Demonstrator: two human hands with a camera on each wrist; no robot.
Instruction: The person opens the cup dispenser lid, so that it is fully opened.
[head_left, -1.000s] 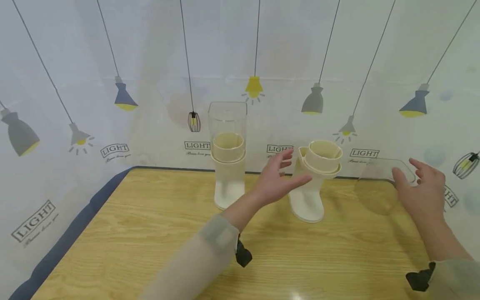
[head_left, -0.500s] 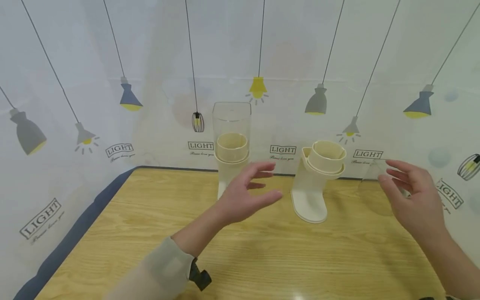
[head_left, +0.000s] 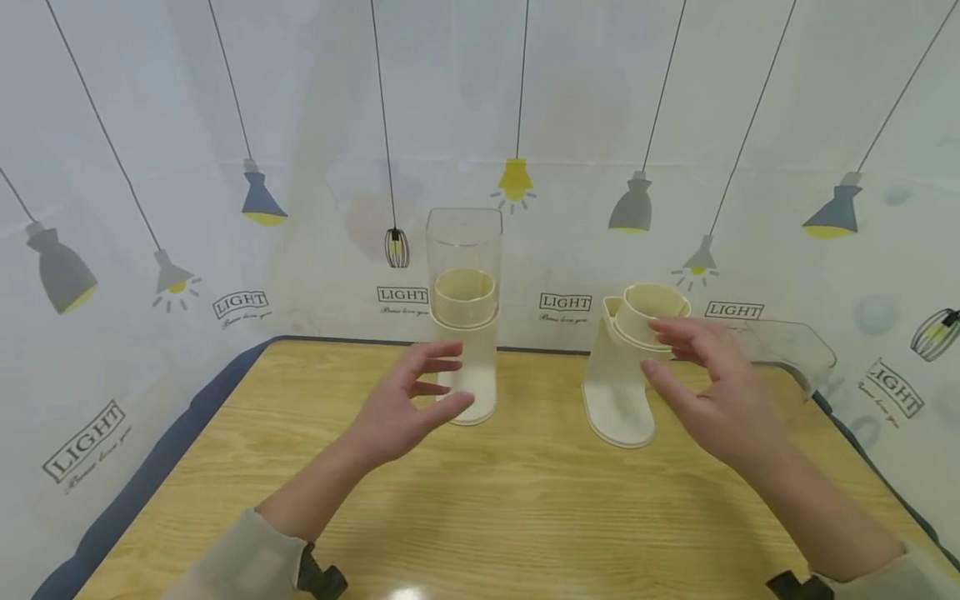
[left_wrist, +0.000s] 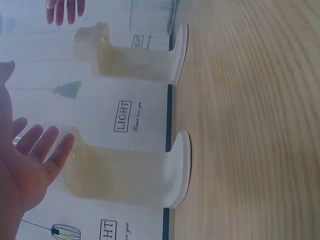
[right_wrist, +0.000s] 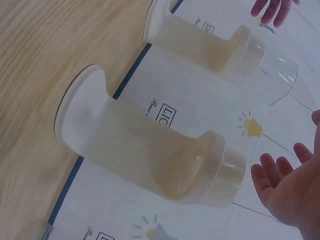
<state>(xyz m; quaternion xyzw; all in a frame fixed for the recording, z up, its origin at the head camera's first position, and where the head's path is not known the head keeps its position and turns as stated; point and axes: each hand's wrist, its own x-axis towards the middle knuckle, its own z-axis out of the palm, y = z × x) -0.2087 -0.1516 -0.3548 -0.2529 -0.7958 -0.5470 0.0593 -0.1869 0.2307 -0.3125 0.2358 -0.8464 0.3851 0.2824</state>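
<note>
Two cream plastic stands, each with a round collar on top, stand upright at the back of the table. The left stand (head_left: 472, 337) carries a clear container (head_left: 465, 229); no container sits on the right stand (head_left: 618, 396). My left hand (head_left: 401, 408), fingers spread and holding nothing, overlaps the left stand in the head view. My right hand (head_left: 723, 396) is likewise relaxed and holds nothing, its fingertips near the collar (right_wrist: 225, 170) of the right stand. Behind that hand, a second clear container (head_left: 787, 342) stands at the table's right, partly hidden by the forearm and hand.
The wooden table (head_left: 525, 508) ends at a dark blue edge along the back and sides. Close behind it hangs a pale curtain (head_left: 322, 192) printed with lamps. Each wrist wears a black camera mount (head_left: 322, 575).
My right hand has moved left from the loose clear container to the right stand's collar. My left hand has drawn back left, from near the right stand to in front of the left one.
</note>
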